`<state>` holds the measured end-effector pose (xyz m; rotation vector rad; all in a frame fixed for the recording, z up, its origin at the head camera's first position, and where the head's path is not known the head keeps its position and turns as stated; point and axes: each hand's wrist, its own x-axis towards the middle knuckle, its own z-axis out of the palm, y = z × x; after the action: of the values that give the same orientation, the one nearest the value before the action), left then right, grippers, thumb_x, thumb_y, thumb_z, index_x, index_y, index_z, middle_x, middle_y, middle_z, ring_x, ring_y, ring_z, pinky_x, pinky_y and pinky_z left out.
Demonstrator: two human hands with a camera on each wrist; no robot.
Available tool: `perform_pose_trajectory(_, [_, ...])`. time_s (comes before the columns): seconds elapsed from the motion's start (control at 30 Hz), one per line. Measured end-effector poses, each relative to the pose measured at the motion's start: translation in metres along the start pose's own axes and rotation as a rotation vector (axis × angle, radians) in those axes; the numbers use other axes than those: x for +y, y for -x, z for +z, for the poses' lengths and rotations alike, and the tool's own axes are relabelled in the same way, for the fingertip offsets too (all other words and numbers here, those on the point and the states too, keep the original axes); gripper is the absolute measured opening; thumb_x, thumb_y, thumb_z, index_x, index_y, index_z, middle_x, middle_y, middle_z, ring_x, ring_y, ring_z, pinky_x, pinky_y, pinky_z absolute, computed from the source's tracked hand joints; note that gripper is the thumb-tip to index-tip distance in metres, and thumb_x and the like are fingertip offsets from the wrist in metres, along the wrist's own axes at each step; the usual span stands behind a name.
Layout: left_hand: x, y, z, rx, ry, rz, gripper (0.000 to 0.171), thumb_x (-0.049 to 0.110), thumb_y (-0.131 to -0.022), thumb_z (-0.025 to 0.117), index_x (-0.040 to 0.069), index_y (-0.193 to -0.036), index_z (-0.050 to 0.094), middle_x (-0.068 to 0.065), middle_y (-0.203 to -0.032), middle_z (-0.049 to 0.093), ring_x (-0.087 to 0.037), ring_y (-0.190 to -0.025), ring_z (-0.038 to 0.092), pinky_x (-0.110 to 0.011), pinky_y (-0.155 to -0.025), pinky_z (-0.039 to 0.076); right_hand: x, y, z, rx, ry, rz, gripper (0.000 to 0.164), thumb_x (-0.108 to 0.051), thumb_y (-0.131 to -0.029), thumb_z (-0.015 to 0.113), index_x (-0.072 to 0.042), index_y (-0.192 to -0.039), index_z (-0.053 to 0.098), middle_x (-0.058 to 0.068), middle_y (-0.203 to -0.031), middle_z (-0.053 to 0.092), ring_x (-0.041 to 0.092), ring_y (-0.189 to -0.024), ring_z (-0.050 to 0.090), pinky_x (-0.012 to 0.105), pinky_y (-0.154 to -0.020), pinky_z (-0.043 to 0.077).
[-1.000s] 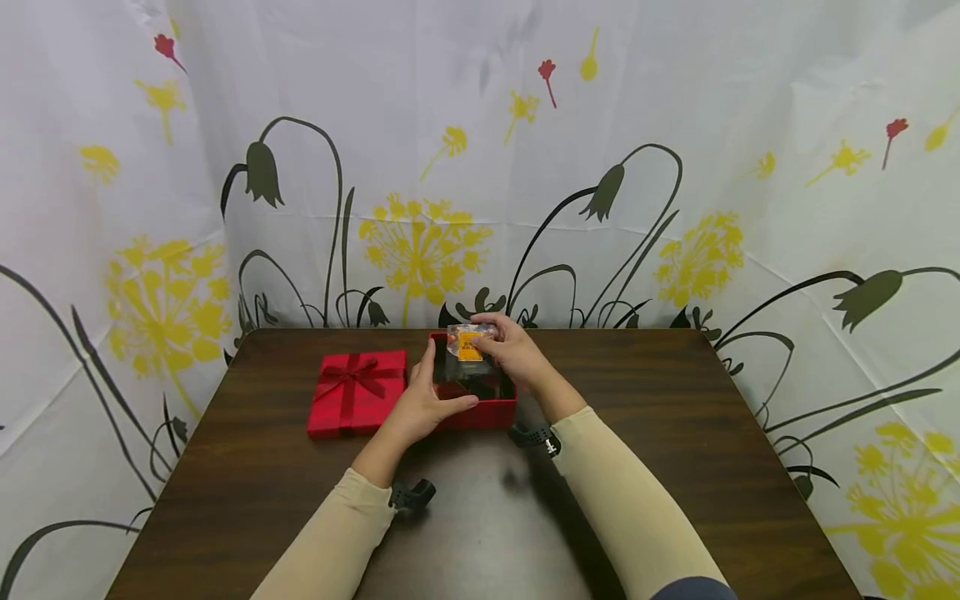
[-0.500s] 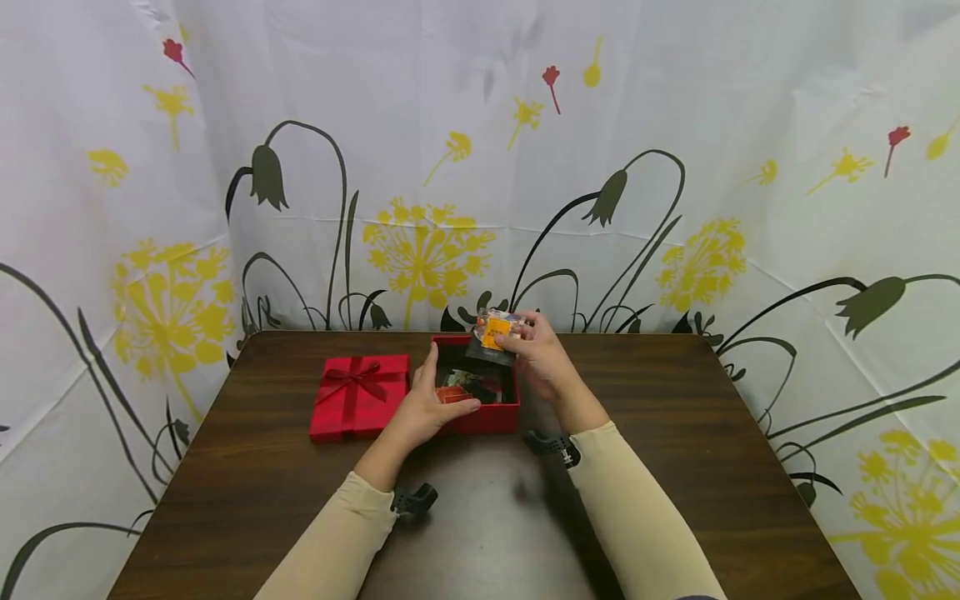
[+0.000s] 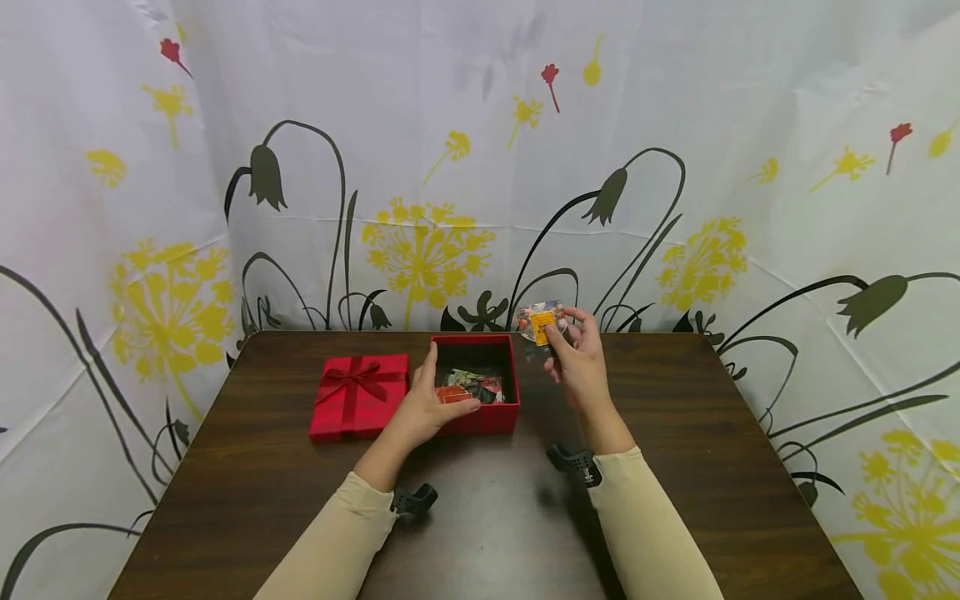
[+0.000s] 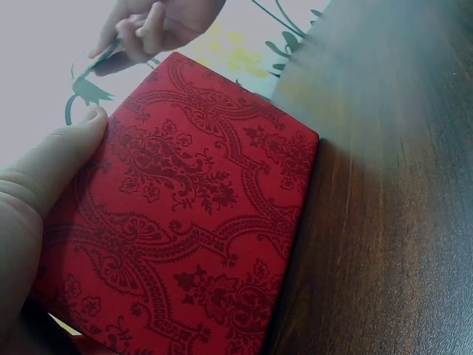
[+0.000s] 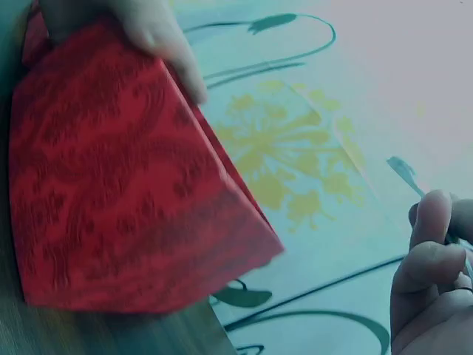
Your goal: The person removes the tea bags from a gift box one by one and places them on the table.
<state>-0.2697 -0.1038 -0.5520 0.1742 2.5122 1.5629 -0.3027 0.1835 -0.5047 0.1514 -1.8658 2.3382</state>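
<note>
A red gift box (image 3: 491, 420) with a dark inside stands uncovered on the table; its patterned wall (image 4: 185, 200) fills the left wrist view. My left hand (image 3: 426, 402) holds the box at its near left corner, thumb along the front rim and fingers against the left side. My right hand (image 3: 587, 360) pinches a small flat packet (image 3: 542, 325) between thumb and fingers, raised to the right of the box. That packet is see-through below, with a printed top and an orange label. Inside the box lie more packets (image 3: 480, 385), one with orange-red print partly behind my left thumb.
Left of the box rests a red square lid (image 3: 330, 425) with a ribbon bow (image 3: 356, 379). The dark wooden table (image 3: 675, 433) reaches back to a white curtain (image 3: 480, 125) with flower prints. A black wrist strap (image 3: 415, 498) sits on my left forearm.
My right hand has lifted the labelled packet up out of the box and carried it to the right, uncovering the packets below. The left hand has stayed at the box corner.
</note>
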Motion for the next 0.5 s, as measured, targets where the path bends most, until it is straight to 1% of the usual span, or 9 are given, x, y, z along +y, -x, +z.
perform_pose_trajectory(0.1, [0.0,0.0,0.0,-0.004,0.0,0.002,0.138,0.062,-0.082,0.091,0.035,-0.176,-0.007,-0.017,-0.183,0.004,-0.05,-0.165,0.021,-0.077,-0.125,0.029,0.002,0.002,-0.011,0.03,-0.011,-0.013,0.048,-0.014,-0.108,0.07,-0.014,-0.147,0.042,0.01,-0.127,0.066,0.012,-0.056,0.066,0.021,-0.046,0.049])
perform_pose_trajectory(0.23, [0.001,0.0,0.0,-0.007,0.0,0.003,0.14,0.067,-0.08,0.09,0.036,-0.176,-0.007,-0.017,-0.183,0.003,-0.049,-0.166,0.019,-0.077,-0.125,0.029,0.005,0.003,-0.022,0.078,-0.014,-0.022,0.033,-0.007,-0.108,0.067,-0.007,-0.135,0.049,0.01,-0.116,0.065,0.013,-0.067,0.07,0.02,-0.056,0.057])
perform_pose_trajectory(0.3, [0.001,0.0,-0.001,-0.006,0.006,0.001,0.141,0.067,-0.079,0.091,0.037,-0.176,-0.007,-0.017,-0.183,0.004,-0.05,-0.166,0.02,-0.077,-0.125,0.029,0.008,0.004,-0.026,0.113,0.001,-0.024,0.026,-0.006,-0.108,0.067,-0.003,-0.128,0.051,0.011,-0.112,0.065,0.014,-0.069,0.071,0.022,-0.059,0.059])
perform_pose_trajectory(0.33, [0.001,0.0,-0.001,-0.005,0.008,0.0,0.14,0.067,-0.079,0.091,0.037,-0.176,-0.007,-0.017,-0.183,0.004,-0.049,-0.165,0.02,-0.077,-0.125,0.03,0.01,0.005,-0.028,0.133,0.019,-0.02,0.025,-0.006,-0.108,0.068,-0.002,-0.127,0.052,0.011,-0.11,0.065,0.014,-0.069,0.071,0.023,-0.06,0.06])
perform_pose_trajectory(0.4, [0.001,0.0,-0.001,-0.002,0.01,0.0,0.139,0.065,-0.08,0.091,0.037,-0.176,-0.007,-0.018,-0.183,0.005,-0.05,-0.165,0.02,-0.077,-0.125,0.03,0.015,0.007,-0.032,0.165,0.046,-0.004,0.028,-0.005,-0.107,0.068,0.0,-0.13,0.051,0.012,-0.111,0.066,0.015,-0.069,0.071,0.024,-0.061,0.061])
perform_pose_trajectory(0.5, [0.0,0.001,0.001,-0.002,0.009,-0.004,0.138,0.06,-0.082,0.091,0.036,-0.176,-0.006,-0.018,-0.183,0.004,-0.049,-0.166,0.019,-0.077,-0.125,0.028,0.027,0.011,-0.042,0.195,0.098,0.028,0.039,-0.003,-0.107,0.067,0.001,-0.139,0.045,0.014,-0.111,0.066,0.014,-0.068,0.07,0.025,-0.062,0.062])
